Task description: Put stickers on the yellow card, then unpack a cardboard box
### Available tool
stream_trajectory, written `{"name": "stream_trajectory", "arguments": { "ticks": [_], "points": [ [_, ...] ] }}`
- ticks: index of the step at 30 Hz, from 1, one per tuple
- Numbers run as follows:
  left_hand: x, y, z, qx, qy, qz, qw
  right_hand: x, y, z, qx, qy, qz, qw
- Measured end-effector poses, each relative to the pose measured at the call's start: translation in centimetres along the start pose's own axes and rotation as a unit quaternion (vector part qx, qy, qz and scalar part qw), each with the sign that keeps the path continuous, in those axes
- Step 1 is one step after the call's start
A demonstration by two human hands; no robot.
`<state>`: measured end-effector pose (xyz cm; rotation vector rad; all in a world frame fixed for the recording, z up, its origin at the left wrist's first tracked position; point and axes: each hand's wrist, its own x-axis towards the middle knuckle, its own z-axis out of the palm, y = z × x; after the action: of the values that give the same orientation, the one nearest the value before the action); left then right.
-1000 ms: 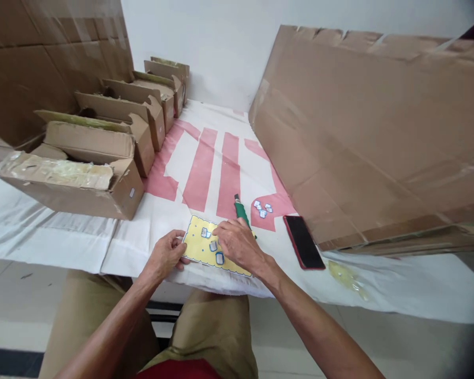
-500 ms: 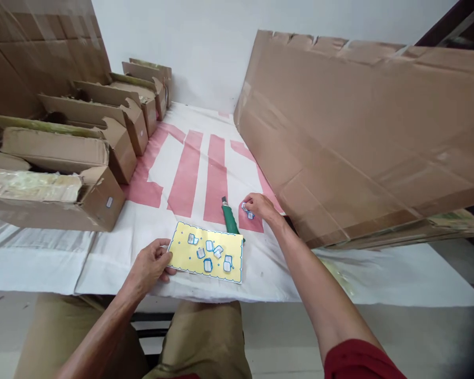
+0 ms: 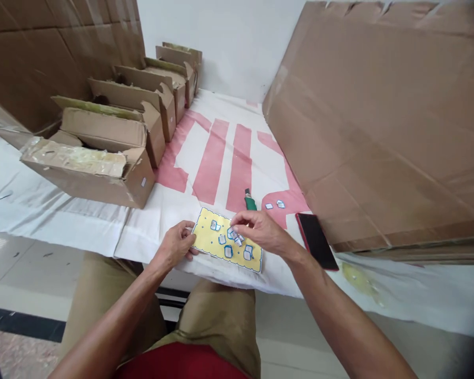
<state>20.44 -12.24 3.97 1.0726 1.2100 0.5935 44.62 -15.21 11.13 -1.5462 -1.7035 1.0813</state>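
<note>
A yellow card (image 3: pixel 207 243) with a scalloped blue-edged border lies near the table's front edge. My left hand (image 3: pixel 177 241) pinches its left edge between thumb and fingers. Several small white pieces with blue outlines, such as one piece (image 3: pixel 228 251), rest on the card. Over the card's upper right part, my right hand (image 3: pixel 264 231) has thumb and fingertips closed on a small white blue-edged paper piece (image 3: pixel 234 235). Just behind that hand lies a green-handled utility knife (image 3: pixel 250 201), partly hidden. Two more small white pieces (image 3: pixel 280 203) sit on the pink patch beyond.
Cardboard boxes (image 3: pixel 136 181) stand in a row on the left. A large cardboard panel (image 3: pixel 379 137) rises on the right, with a black phone (image 3: pixel 317 242) in front of it. White cloth with pink shapes covers the table (image 3: pixel 158 231).
My right hand has come from the pink patch back over the yellow card with a small piece. My left hand stays on the card's edge. The view has shifted, showing the phone.
</note>
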Motion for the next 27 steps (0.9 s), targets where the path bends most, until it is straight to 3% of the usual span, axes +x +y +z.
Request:
{"name": "stream_trajectory", "arguments": {
  "ticks": [4,8,10,13,16,18,22,27],
  "points": [
    [0.1,-0.1,0.0,0.0,-0.007,0.005,1.0,1.3,-0.8,3.8,-0.054,-0.059,0.005,0.997],
    [0.0,0.1,-0.1,-0.002,-0.005,-0.002,1.0,2.3,-0.9,4.8,-0.137,-0.039,0.002,0.99],
    [-0.1,0.3,-0.1,-0.001,-0.006,-0.005,1.0,1.9,-0.8,3.4,-0.14,-0.007,-0.004,0.99],
    [-0.3,0.5,-0.1,0.008,0.0,-0.017,1.0,0.7,0.5,-1.3,-0.15,0.085,-0.007,0.985],
    [-0.5,0.7,0.0,0.016,0.007,-0.02,1.0,-0.8,3.3,-6.8,-0.209,0.189,0.052,0.958],
    [-0.7,0.9,0.1,0.017,0.006,-0.017,1.0,-1.3,5.6,-9.2,-0.243,0.211,0.093,0.942],
    [-0.9,1.3,0.3,0.018,0.012,-0.023,0.999,-0.2,9.2,-9.9,-0.273,0.205,0.12,0.932],
    [-0.8,1.3,0.6,0.02,0.028,-0.023,0.999,2.3,10.5,-8.4,-0.277,0.194,0.118,0.933]
  ]
}}
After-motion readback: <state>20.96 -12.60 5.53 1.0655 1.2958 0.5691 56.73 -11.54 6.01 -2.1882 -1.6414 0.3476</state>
